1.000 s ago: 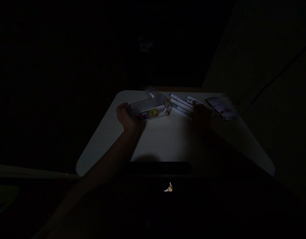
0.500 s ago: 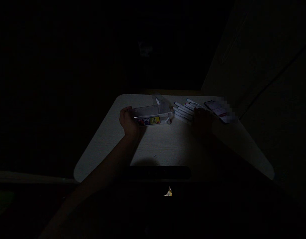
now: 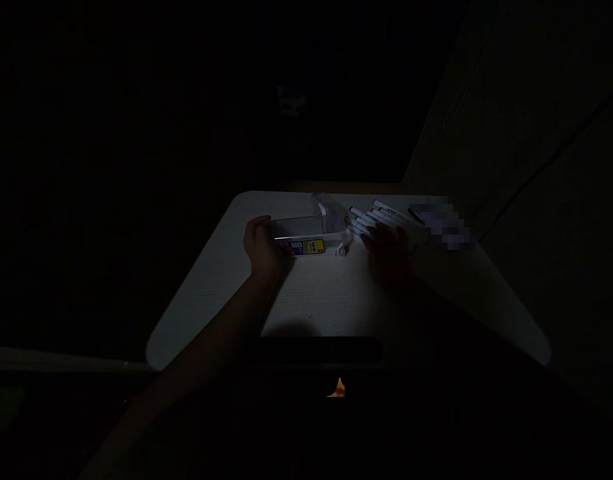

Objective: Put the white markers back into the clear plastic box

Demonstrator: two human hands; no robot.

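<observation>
Right hand (image 3: 388,255) slid toward markers (image 3: 376,217), grip unclear (dim light), left hand (image 3: 260,247) clasping clear case (image 3: 306,232)

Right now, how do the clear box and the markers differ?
The clear plastic box is one wide see-through container with a yellow label; the markers are several slim white sticks, loosely bunched. The left hand holds the box's end; the right hand is on the markers. Both lie on the pale table.

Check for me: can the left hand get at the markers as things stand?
Probably not directly: the left hand is on one end of the clear plastic box, and that box lies between it and the markers. It would have to pass over the box.
</observation>
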